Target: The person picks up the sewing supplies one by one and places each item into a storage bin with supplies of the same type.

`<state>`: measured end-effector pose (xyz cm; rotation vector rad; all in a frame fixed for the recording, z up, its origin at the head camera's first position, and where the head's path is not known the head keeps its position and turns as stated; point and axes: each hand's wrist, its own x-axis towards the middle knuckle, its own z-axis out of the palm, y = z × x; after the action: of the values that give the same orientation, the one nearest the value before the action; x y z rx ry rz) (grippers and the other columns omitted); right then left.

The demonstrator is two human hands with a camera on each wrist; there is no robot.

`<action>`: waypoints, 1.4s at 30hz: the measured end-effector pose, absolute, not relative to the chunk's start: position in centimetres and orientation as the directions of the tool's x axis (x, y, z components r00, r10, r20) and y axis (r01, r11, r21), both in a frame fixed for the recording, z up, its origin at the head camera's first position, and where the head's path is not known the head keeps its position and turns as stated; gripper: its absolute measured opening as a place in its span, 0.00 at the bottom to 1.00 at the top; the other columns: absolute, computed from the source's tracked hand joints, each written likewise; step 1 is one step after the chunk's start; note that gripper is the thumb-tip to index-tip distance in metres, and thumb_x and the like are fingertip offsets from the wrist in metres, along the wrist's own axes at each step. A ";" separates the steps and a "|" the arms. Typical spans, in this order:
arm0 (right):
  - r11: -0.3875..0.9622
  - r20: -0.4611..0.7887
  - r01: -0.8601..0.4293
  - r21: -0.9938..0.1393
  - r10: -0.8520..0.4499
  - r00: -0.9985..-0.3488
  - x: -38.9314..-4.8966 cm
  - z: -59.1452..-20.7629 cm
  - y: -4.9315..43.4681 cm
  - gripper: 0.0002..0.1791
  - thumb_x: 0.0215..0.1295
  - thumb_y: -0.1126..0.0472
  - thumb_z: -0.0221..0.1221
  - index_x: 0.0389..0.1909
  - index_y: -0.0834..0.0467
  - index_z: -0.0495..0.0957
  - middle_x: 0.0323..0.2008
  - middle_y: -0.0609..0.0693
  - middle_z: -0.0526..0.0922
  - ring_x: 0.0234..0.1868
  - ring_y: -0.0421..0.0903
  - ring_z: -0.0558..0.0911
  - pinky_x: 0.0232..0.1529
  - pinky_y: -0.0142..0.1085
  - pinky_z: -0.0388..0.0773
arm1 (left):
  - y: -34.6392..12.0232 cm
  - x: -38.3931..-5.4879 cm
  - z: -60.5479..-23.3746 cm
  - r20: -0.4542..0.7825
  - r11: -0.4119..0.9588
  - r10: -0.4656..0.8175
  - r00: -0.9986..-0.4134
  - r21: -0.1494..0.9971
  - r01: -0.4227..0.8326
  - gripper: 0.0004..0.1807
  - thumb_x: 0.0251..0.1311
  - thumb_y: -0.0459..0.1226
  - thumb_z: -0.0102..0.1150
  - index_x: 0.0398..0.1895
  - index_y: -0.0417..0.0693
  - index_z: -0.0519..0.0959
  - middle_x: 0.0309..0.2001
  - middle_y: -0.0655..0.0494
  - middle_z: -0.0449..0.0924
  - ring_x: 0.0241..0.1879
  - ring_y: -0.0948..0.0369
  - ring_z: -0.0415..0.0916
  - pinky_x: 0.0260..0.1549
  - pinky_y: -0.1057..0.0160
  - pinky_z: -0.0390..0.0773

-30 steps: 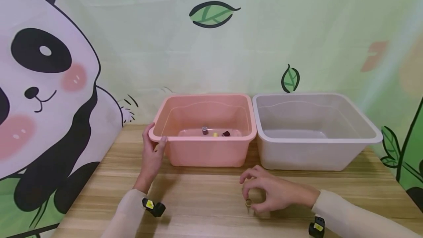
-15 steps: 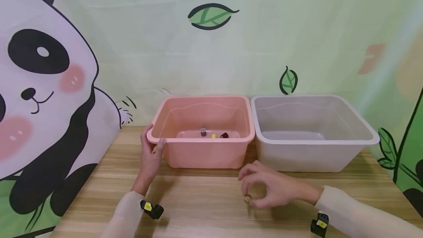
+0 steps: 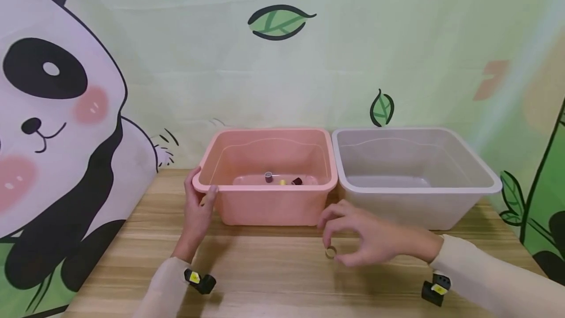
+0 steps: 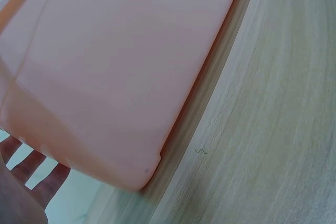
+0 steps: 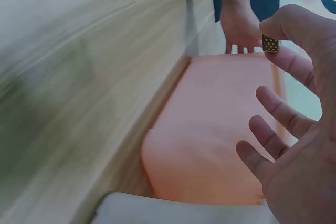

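Observation:
My left hand [image 3: 196, 215] grips the near left corner of the pink tub [image 3: 273, 207], thumb at the front rim. In the left wrist view, its fingers [image 4: 51, 182] lie along the tub's outer wall. Between thumb and index finger, my right hand [image 3: 375, 237] pinches a small gold thimble ring [image 3: 330, 252], held above the table in front of the tubs. The right wrist view shows dots on the ring's band [image 5: 270, 44] and the other fingers spread. Inside the pink tub lie a silver-grey hollow piece [image 3: 268, 177], a yellow piece [image 3: 283, 182] and a dark piece [image 3: 297, 181].
A light grey tub [image 3: 401, 207] stands immediately right of the pink one. Both rest on a wood-grain table [image 3: 265, 274]. Behind hangs a green backdrop [image 3: 198, 72] printed with a panda and leaves.
My right hand has lifted and moved slightly forward, towards the tubs, still pinching the thimble ring. The left hand keeps its grip on the tub; the head view has shifted slightly.

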<state>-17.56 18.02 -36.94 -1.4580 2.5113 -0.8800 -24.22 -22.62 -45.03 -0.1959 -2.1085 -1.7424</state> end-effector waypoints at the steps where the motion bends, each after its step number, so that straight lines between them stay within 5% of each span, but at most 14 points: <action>1: 0.365 0.202 -0.771 -0.522 -0.825 -0.527 -17.6 -36.6 18.0 0.15 0.57 0.57 0.72 0.42 0.38 0.81 0.59 0.39 0.74 0.59 0.42 0.69 0.58 0.45 0.74 | -22.6 -24.2 -45.0 0.387 0.216 -0.141 -0.911 0.910 0.353 0.35 0.77 0.44 0.53 0.80 0.62 0.49 0.76 0.54 0.58 0.68 0.47 0.64 0.55 0.77 0.73; 8: 0.296 0.274 -0.797 -0.527 -0.829 -0.488 -17.7 -33.6 18.0 0.14 0.59 0.59 0.72 0.42 0.40 0.82 0.57 0.41 0.76 0.58 0.44 0.73 0.60 0.42 0.74 | -22.6 -24.1 -45.0 0.397 0.212 -0.136 -0.908 0.907 0.364 0.35 0.77 0.43 0.53 0.80 0.62 0.49 0.76 0.55 0.58 0.68 0.48 0.64 0.55 0.78 0.72; 26: 0.389 0.244 -0.746 -0.541 -0.776 -0.582 -19.1 -30.1 19.3 0.15 0.57 0.61 0.73 0.41 0.40 0.82 0.56 0.37 0.77 0.60 0.42 0.72 0.61 0.51 0.72 | -22.7 -24.2 -45.1 0.381 0.230 -0.139 -0.914 0.910 0.345 0.35 0.77 0.46 0.53 0.79 0.65 0.49 0.76 0.58 0.57 0.70 0.45 0.63 0.57 0.73 0.74; 42: 0.393 0.322 -0.781 -0.486 -0.750 -0.578 -23.3 -29.1 21.6 0.14 0.57 0.67 0.72 0.38 0.46 0.83 0.45 0.40 0.80 0.50 0.42 0.78 0.55 0.38 0.76 | -22.8 -24.4 -45.3 0.380 0.228 -0.144 -0.914 0.911 0.343 0.35 0.77 0.46 0.53 0.79 0.66 0.49 0.76 0.58 0.57 0.69 0.47 0.64 0.57 0.72 0.74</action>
<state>-23.29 21.56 -29.06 -1.4647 2.6638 -0.9747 -24.37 -22.82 -45.29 -0.1833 -2.1237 -1.7298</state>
